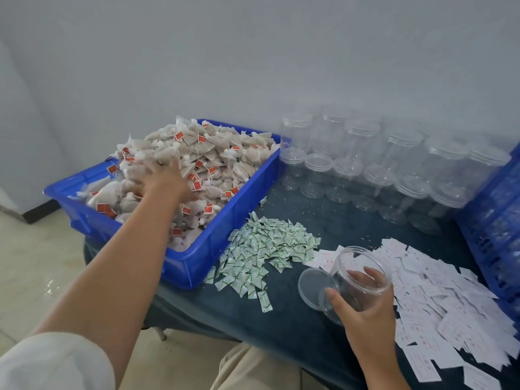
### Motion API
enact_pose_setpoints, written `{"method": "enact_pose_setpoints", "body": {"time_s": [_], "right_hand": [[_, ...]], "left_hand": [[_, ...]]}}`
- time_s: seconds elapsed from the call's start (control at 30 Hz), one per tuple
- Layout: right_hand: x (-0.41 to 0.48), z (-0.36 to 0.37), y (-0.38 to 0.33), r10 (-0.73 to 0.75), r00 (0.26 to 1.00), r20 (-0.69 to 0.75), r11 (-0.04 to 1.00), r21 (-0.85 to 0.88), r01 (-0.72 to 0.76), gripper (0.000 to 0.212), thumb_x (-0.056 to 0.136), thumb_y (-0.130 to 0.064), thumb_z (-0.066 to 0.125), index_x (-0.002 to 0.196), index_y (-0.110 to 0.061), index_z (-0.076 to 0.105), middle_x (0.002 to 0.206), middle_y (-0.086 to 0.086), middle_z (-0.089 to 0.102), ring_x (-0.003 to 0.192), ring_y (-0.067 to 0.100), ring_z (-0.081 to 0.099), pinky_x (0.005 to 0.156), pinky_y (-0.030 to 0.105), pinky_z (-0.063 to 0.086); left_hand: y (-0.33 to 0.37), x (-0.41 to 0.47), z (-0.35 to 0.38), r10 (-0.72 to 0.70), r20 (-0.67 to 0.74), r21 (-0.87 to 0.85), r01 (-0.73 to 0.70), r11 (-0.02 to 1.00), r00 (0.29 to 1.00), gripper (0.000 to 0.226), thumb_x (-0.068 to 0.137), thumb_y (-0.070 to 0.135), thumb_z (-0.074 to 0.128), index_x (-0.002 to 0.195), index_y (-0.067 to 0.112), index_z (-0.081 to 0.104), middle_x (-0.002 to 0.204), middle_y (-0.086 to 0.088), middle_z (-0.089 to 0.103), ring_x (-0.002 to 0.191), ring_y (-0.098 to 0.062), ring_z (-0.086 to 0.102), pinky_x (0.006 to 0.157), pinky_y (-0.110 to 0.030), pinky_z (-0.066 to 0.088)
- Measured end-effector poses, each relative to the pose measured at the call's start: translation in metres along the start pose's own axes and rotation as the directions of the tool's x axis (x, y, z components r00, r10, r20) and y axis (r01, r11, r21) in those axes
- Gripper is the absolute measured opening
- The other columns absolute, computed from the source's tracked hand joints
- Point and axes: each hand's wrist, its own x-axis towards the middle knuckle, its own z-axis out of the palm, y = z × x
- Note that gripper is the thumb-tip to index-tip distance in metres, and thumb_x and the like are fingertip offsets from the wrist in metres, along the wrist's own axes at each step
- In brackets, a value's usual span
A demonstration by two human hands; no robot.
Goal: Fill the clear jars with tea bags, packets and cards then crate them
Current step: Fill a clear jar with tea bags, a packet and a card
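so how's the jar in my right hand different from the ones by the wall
The held jar is tilted; the wall jars stand upright. The held jar is gripped by the right hand, its lid off beside it; the wall jars sit untouched, seemingly capped. Both are clear and look empty.

Light: bright, even, diffuse, cool white cast; source not in view. Shadows on the surface (281, 319) are soft and faint. Glare patch on the floor tile (47, 282) at 8 o'clock; small glints on the held jar (357, 260). Fingers of the left hand (166, 181) are motion-blurred. Stacked jars (394, 170) at 2 o'clock are hazy, with low contrast. Wide-angle stretch at the edges; crate (501, 220) at 3 o'clock is soft.
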Motion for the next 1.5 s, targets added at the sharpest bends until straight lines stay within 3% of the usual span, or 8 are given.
{"method": "enact_pose_setpoints", "body": {"time_s": [0.17,0.27,0.4,0.53,1.0,1.2,1.33,1.5], "right_hand": [[0.002,0.001,0.002,-0.006,1.000,-0.011,1.000,0.020,0.006,0.076,0.053,-0.052,0.093,0.116,-0.059,0.053,0.118,-0.022,0.071,0.107,0.004,0.074,0.088,0.020,0.060],[0.000,0.000,0.001,-0.006,1.000,-0.015,1.000,0.013,0.006,0.077,0.054,-0.054,0.093,0.119,-0.058,0.052,0.118,-0.026,0.070,0.106,-0.003,0.072,0.083,0.015,0.058],[0.000,0.001,0.001,-0.002,1.000,-0.006,1.000,0.016,0.002,0.075,0.055,-0.054,0.093,0.116,-0.062,0.051,0.117,-0.024,0.071,0.106,-0.002,0.073,0.088,0.026,0.055],[0.001,0.000,0.004,-0.001,1.000,-0.015,1.000,0.008,0.001,0.076,0.053,-0.058,0.093,0.116,-0.062,0.051,0.118,-0.025,0.070,0.105,-0.001,0.073,0.085,0.022,0.059],[0.002,0.000,0.001,-0.002,1.000,-0.025,1.000,0.008,0.002,0.073,0.058,-0.047,0.094,0.115,-0.061,0.052,0.114,-0.034,0.068,0.103,-0.011,0.070,0.079,0.002,0.050],[0.003,0.000,-0.002,0.009,1.000,-0.028,1.000,0.023,-0.009,0.073,0.058,-0.045,0.094,0.118,-0.051,0.052,0.112,-0.037,0.068,0.104,-0.011,0.070,0.080,0.002,0.050],[0.003,-0.001,0.000,0.034,0.999,-0.027,0.999,0.037,-0.032,0.073,0.060,-0.042,0.095,0.119,-0.049,0.053,0.114,-0.033,0.069,0.103,-0.009,0.071,0.080,0.004,0.052],[0.004,-0.002,-0.001,0.038,0.999,-0.023,0.998,0.044,-0.037,0.074,0.058,-0.045,0.094,0.119,-0.050,0.053,0.114,-0.030,0.070,0.103,-0.007,0.072,0.077,0.004,0.052]], "left_hand": [[0.000,-0.004,0.006,0.029,-0.100,0.113,-0.018,0.993,0.995,0.092,0.094,0.019,0.065,0.167,0.024,0.011,0.137,-0.021,0.055,0.106,-0.035,0.065,0.079,-0.045,0.060],[0.017,-0.017,0.009,0.210,-0.159,0.125,-0.191,0.974,0.965,0.046,0.094,0.018,0.063,0.138,0.010,0.053,0.097,-0.009,0.063,0.083,-0.026,0.063,0.062,-0.037,0.054],[0.042,-0.036,0.021,0.500,-0.017,-0.049,-0.500,0.865,0.866,0.029,0.099,0.027,0.062,0.124,0.013,0.066,0.121,-0.010,0.071,0.105,-0.029,0.065,0.086,-0.038,0.053],[0.026,-0.035,0.013,0.489,-0.116,-0.283,-0.501,0.818,0.865,0.025,0.096,0.038,0.072,0.119,0.028,0.072,0.135,-0.005,0.068,0.111,-0.025,0.066,0.094,-0.040,0.054],[0.012,-0.034,0.011,0.565,0.210,-0.006,-0.577,0.817,0.798,0.057,0.104,0.039,0.061,0.157,0.027,0.045,0.148,-0.002,0.060,0.120,-0.024,0.063,0.099,-0.039,0.052],[0.010,-0.033,0.008,0.478,-0.088,-0.369,-0.475,0.799,0.874,0.025,0.099,0.006,0.053,0.093,0.026,0.068,0.097,-0.003,0.073,0.074,-0.012,0.067,0.068,-0.035,0.056],[0.008,-0.036,-0.015,0.164,-0.236,-0.773,-0.288,0.565,0.958,0.052,0.100,0.030,0.057,0.150,0.020,0.045,0.108,-0.005,0.069,0.067,-0.017,0.063,0.057,-0.034,0.053],[0.024,-0.048,-0.043,0.144,-0.050,-0.998,-0.056,0.036,0.988,0.022,0.098,0.040,0.066,0.118,0.031,0.065,0.088,0.000,0.063,0.080,-0.019,0.054,0.059,-0.031,0.045]]}}
